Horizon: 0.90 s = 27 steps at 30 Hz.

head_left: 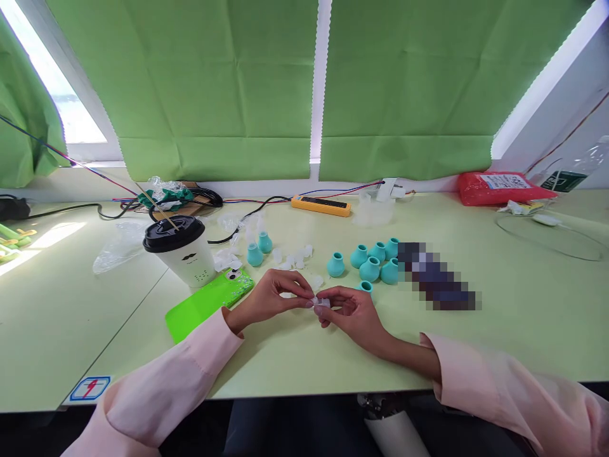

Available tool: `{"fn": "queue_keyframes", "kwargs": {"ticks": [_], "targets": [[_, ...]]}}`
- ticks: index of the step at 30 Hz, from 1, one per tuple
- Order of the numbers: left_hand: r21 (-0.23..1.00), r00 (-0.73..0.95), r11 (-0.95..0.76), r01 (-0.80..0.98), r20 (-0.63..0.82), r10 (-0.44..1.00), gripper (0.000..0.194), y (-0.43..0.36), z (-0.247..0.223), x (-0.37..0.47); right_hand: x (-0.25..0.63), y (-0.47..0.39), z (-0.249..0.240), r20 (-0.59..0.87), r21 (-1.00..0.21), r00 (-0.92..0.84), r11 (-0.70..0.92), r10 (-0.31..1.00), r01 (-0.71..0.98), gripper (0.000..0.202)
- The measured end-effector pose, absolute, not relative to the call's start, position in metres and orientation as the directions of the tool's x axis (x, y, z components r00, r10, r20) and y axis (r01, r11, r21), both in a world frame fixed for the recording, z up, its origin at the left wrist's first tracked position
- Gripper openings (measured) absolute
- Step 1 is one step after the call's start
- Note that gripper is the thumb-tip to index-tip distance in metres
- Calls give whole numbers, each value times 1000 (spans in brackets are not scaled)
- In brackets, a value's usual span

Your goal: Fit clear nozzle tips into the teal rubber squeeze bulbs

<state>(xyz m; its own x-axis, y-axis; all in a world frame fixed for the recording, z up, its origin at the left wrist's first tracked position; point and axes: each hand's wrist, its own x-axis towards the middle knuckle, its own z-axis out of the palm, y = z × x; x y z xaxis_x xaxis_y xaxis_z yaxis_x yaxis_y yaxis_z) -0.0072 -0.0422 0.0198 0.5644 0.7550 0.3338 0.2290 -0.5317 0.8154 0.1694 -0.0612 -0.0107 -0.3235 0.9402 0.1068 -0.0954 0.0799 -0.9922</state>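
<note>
My left hand (pixel 276 295) and my right hand (pixel 354 314) meet above the table, fingertips almost touching. Between them is a small translucent white plastic piece (pixel 324 303), pinched by the thumb and fingers of each hand. Part of it is hidden by the fingers. Just beyond my hands lie several similar loose white pieces (pixel 299 255). Several turquoise bulb-shaped pots (pixel 370 269) with open necks are grouped beyond my right hand. Two more turquoise pots (pixel 255 254), with whitish pieces at their tops, stand beyond my left hand.
A bright green phone case (pixel 204 308) lies by my left wrist, beside a lidded paper cup (pixel 183 257) with a straw. Toward the back are an orange power strip (pixel 321 205), cables (pixel 207 195) and a red package (pixel 502 188). A pixelated patch covers something on the right.
</note>
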Motion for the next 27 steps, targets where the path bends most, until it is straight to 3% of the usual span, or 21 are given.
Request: {"fn": "queue_keyframes", "kwargs": {"ticks": [5,9,16,27], "targets": [[583,577,-725,367,468,669,14,-47,21,-5,169,-59,-11,110,-987,-318,66,942,-145,24],[403,616,-839,365,572,542,13,-49,20,-3,168,-59,-12,129,-980,-316,72,940,-184,32],[279,661,-884,375,588,466,20,-51,18,0,169,-59,-10,144,-983,-298,101,944,-153,22],[58,633,-906,420,697,338,26,-53,11,4,168,-61,-9,158,-982,-290,119,944,-148,24]]}}
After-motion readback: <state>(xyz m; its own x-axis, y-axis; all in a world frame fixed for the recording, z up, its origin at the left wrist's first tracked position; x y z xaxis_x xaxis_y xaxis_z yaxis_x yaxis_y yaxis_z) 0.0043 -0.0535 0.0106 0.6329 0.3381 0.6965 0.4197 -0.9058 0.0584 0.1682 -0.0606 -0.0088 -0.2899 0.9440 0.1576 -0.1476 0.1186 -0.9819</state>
